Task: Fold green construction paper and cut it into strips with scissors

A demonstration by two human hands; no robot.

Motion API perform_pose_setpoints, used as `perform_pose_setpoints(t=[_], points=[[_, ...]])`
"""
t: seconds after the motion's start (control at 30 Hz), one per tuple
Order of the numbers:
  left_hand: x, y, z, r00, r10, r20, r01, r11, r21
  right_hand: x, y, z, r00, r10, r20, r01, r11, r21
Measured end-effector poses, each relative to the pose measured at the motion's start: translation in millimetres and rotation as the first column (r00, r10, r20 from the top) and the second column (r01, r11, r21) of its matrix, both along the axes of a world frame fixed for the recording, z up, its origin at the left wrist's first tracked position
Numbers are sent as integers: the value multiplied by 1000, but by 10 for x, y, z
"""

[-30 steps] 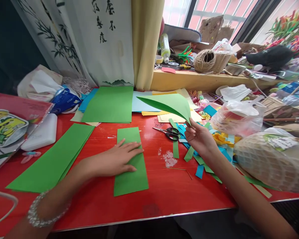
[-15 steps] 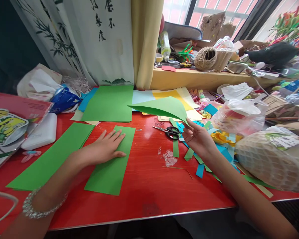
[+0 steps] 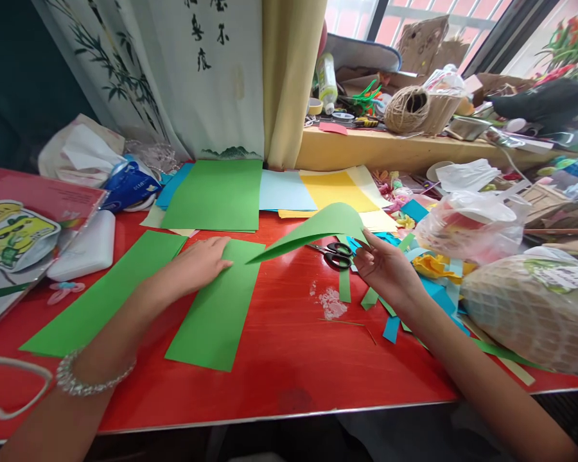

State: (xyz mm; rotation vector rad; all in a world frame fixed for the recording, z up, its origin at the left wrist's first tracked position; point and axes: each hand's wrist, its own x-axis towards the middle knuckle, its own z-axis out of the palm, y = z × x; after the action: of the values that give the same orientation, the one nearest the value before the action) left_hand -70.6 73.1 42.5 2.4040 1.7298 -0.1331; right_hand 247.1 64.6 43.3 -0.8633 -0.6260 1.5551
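Observation:
My right hand (image 3: 388, 266) pinches one corner of a light green sheet of paper (image 3: 315, 230). The sheet is lifted and bowed, and its pointed far end hangs over a green paper strip (image 3: 214, 321) lying on the table. At the upper left edge of that strip rests my left hand (image 3: 195, 264), fingers extended and thumb apart, holding nothing. Longer green paper (image 3: 106, 295) lies to the left, partly under my left forearm. Behind the lifted sheet are black-handled scissors (image 3: 338, 258), their blades partly covered by it.
Green paper (image 3: 216, 196), light blue paper (image 3: 284, 190) and yellow paper (image 3: 340, 192) lie along the back of the red table (image 3: 289, 346). Paper scraps (image 3: 436, 292) and a net-wrapped bundle (image 3: 534, 311) crowd the right. A white box (image 3: 84, 247) stands left.
My left hand has slid up and left along the strip, its fingers drawn closer together. The sheet in my right hand has dropped lower, its tip now over the strip.

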Motion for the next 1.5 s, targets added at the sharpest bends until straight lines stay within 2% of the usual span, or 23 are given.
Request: perform_pose_setpoints(t=[0.1, 0.17, 0.23, 0.47, 0.63, 0.8, 0.97, 1.13, 1.2, 1.27, 1.33, 1.4, 1.43, 1.5], points=[[-39, 10, 38, 996, -27, 90, 44, 980, -193, 7, -5, -1, 999, -9, 42, 8, 1000, 15], [-54, 6, 38, 990, 9, 137, 26, 966, -256, 2, -13, 3, 997, -18, 72, 16, 1000, 24], [-46, 10, 18, 981, 36, 191, 12, 971, -241, -8, -23, 10, 997, -13, 79, 11, 999, 34], [57, 49, -78, 926, -32, 376, 97, 983, -154, -14, -26, 5, 1000, -1, 27, 1, 1000, 20], [108, 51, -111, 889, -145, 434, 166, 986, -11, 6, -8, -13, 1000, 19, 10, -19, 1000, 22], [5, 88, -68, 938, -110, 329, 78, 991, 109, 3, -16, 7, 1000, 17, -1, -17, 1000, 25], [-243, 176, -62, 993, 31, 116, -56, 975, 214, -16, -30, 25, 1000, 0, 31, 0, 1000, 11], [-322, 159, -93, 999, 40, 28, -44, 983, 180, -18, -41, 27, 999, 35, 35, -36, 999, 32], [-286, 121, -82, 1000, 14, -8, -12, 976, 220, -15, -46, 30, 998, 40, 55, -42, 998, 40], [-219, 87, -43, 1000, -17, -21, 23, 947, 319, -15, -49, 35, 995, 37, 93, -41, 998, 46], [-122, 58, 24, 999, -34, 33, 16, 900, 435, -17, -49, 38, 989, 27, 144, -36, 998, 58], [-2, 24, 111, 980, -64, 187, -37, 869, 493, -22, -48, 35, 983, 18, 183, -31, 997, 69], [63, -2, 154, 953, -94, 287, -57, 877, 477, -25, -46, 30, 981, 5, 193, -20, 997, 73], [188, -75, 228, 871, -161, 464, -17, 934, 356, -34, -45, 14, 978, -32, 208, 15, 996, 83]])
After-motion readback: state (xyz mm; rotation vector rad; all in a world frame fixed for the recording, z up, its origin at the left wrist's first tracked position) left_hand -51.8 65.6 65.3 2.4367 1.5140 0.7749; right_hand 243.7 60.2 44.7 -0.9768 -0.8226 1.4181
